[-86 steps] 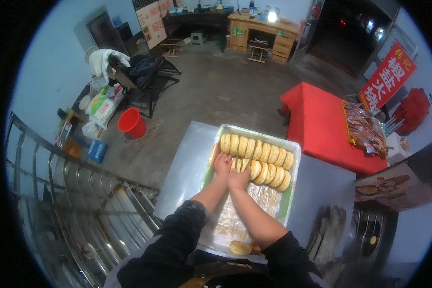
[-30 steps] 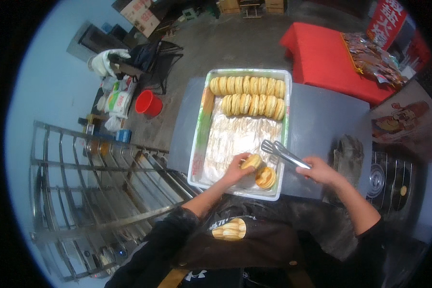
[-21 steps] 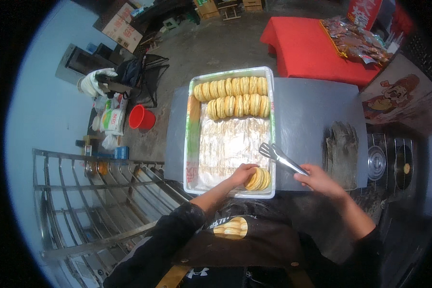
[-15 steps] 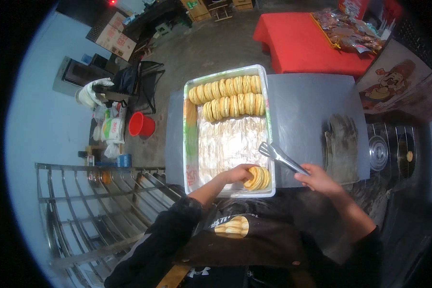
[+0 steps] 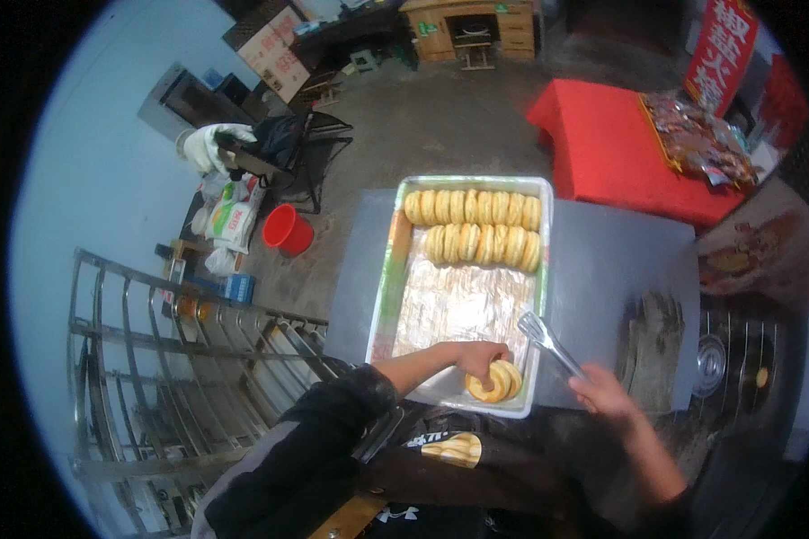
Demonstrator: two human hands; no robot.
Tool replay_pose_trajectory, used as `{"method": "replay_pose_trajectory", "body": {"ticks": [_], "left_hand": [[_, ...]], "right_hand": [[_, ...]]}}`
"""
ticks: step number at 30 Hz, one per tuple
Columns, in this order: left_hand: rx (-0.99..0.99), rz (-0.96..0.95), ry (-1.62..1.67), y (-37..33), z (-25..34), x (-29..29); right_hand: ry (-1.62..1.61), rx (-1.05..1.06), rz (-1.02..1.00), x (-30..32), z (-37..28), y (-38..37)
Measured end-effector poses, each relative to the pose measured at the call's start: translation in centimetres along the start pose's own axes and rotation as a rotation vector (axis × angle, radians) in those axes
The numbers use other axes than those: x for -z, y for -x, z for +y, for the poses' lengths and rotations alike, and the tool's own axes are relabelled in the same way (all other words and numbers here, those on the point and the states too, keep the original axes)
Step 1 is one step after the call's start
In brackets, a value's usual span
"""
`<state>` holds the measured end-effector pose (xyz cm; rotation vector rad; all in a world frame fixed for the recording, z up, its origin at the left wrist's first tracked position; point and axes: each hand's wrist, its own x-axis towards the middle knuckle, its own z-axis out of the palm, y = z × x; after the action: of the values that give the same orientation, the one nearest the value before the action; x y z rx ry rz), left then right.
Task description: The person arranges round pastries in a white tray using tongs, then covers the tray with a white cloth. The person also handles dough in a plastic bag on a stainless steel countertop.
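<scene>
A pale blue wall [image 5: 108, 171] closes off the left side of the room, and a grey floor [image 5: 413, 126] reaches to a wooden desk [image 5: 434, 34] at the far side. A red bucket [image 5: 288, 230] stands on the floor at left, near a draped chair [image 5: 261, 160]; on the near left is a metal rack [image 5: 153, 341]. Far right, packets [image 5: 697, 139] lie on a red cloth [image 5: 602, 148].

On the grey table [image 5: 602, 278] in the middle lies a tray [image 5: 385, 310]. Two rows of round cakes [image 5: 472, 207] stand on edge at its far end. A few near cakes [image 5: 496, 393] lean together in its near right corner. The left hand [image 5: 484, 357] is clamped on these, thumb on the front face. The right hand [image 5: 600, 393], well apart from it, is closed around the near end of metal tongs [image 5: 555, 349], whose head points far and left, over the tray's right rim. Whether the tongs touch the rim, I cannot tell.
</scene>
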<state>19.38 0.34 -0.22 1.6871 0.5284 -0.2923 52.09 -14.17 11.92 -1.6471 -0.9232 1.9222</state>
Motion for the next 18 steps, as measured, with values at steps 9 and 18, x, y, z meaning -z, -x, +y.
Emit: {"method": "replay_pose_trajectory", "body": {"ticks": [9, 18], "left_hand": [[-0.073, 0.142, -0.965, 9.5, -0.8, 14.5], [-0.286, 0.218, -1.419, 11.1, -4.5, 24.9]], "right_hand": [[-0.021, -0.037, 0.112, -3.2, -2.8, -3.0], [-0.019, -0.082, 0.157, -7.0, -3.2, -5.2]]}}
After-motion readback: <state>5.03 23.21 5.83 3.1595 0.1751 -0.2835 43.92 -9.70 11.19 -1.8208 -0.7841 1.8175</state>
